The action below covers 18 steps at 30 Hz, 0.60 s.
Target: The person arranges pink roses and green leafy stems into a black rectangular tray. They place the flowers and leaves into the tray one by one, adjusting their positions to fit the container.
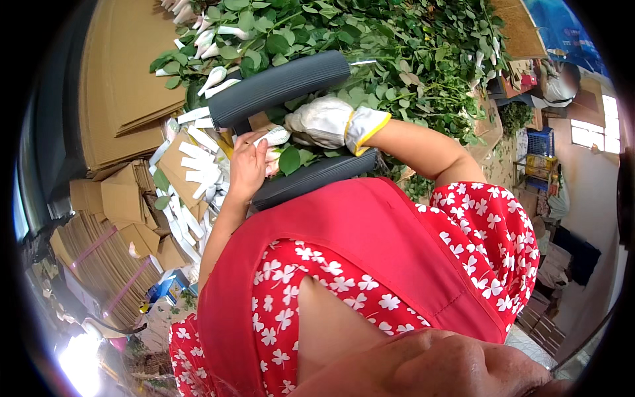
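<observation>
Two dark ribbed padded bars lie before me, a far bar (281, 86) and a near bar (317, 178) against my apron. Between them is a wrapped rose (276, 135) in a white sleeve, with other pinkish wrapped heads just below it. My bare left hand (248, 167) curls its fingers round these heads. My right hand (321, 122), in a whitish work glove with a yellow-edged cuff, is closed right beside the wrapped head; what lies inside its fingers is hidden. Green leaves (289, 161) stick out below, between the two hands.
A large heap of leafy rose stems (410, 73) covers the far side, with white-wrapped heads (215, 76) at its left. White paper strips (198, 165) lie scattered left of my hand. Flattened cardboard (126, 86) and stacked boxes (99, 251) stand further left. Another person (559, 86) is at far right.
</observation>
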{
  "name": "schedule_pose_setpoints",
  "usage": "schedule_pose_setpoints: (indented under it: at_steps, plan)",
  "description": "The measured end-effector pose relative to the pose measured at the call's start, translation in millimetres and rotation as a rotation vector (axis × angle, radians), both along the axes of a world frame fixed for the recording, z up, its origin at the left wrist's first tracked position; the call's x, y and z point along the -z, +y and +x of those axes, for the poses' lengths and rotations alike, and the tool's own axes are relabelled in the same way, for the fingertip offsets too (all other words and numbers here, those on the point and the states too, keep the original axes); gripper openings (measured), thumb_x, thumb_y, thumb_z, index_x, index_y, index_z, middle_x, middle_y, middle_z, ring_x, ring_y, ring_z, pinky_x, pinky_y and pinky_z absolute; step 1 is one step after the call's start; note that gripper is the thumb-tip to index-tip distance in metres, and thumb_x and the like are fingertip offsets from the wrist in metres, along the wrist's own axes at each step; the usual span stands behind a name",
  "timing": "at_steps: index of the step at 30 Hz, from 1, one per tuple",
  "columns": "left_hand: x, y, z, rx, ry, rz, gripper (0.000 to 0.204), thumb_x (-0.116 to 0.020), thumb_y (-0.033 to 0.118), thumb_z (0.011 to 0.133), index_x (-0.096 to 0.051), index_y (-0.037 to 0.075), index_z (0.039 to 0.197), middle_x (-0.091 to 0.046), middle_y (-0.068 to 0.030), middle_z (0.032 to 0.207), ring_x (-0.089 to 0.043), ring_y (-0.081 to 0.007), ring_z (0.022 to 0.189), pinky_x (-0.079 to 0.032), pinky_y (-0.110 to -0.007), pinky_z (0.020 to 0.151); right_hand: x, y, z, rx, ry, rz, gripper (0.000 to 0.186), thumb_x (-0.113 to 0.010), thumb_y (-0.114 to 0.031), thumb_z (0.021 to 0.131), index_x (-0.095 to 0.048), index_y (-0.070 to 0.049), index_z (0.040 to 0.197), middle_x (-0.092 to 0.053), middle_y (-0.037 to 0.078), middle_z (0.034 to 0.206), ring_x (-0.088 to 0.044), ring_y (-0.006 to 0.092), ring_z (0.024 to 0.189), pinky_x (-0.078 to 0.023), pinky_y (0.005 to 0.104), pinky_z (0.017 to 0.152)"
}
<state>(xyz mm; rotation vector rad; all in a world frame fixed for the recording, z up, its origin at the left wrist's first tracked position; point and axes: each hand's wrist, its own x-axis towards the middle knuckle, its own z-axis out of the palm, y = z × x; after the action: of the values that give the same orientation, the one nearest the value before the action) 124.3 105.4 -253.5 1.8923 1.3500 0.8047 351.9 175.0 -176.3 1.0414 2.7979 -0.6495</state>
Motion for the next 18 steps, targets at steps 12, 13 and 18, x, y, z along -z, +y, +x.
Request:
schedule_pose_setpoints:
  at_steps: [12,13,18]
  plan:
    - [18,-3,-19,0.134,-0.122,0.016,0.028,-0.059,0.021,0.095,-0.070,0.014,0.121,-0.054,-0.0105,0.140,-0.049,-0.0315,0.128,-0.041,-0.039,0.108,-80,2,-16,-0.024,-0.064,0.027,0.024,-0.059,-0.027,0.093,-0.060,-0.008,0.109,-0.064,0.019,0.068,-0.065,0.0405,0.067,-0.051,0.0503,0.060]
    - [19,-2,-17,0.135,-0.123,0.030,0.029,-0.060,0.022,0.095,-0.070,0.018,0.122,-0.047,-0.0122,0.145,-0.047,-0.0320,0.130,-0.040,-0.039,0.109,-32,8,-15,0.015,-0.093,0.034,0.025,-0.058,-0.028,0.094,-0.059,-0.008,0.110,-0.064,0.019,0.068,-0.064,0.0404,0.066,-0.051,0.0496,0.059]
    - [30,-4,-18,0.131,-0.043,0.014,0.036,-0.066,0.015,0.089,-0.070,0.026,0.123,-0.040,-0.0125,0.151,-0.043,-0.0328,0.135,-0.037,-0.042,0.113,32,11,-26,-0.060,-0.041,0.313,0.034,-0.055,-0.031,0.096,-0.058,-0.011,0.123,-0.069,0.021,0.087,-0.067,0.0407,0.077,-0.052,0.0513,0.070]
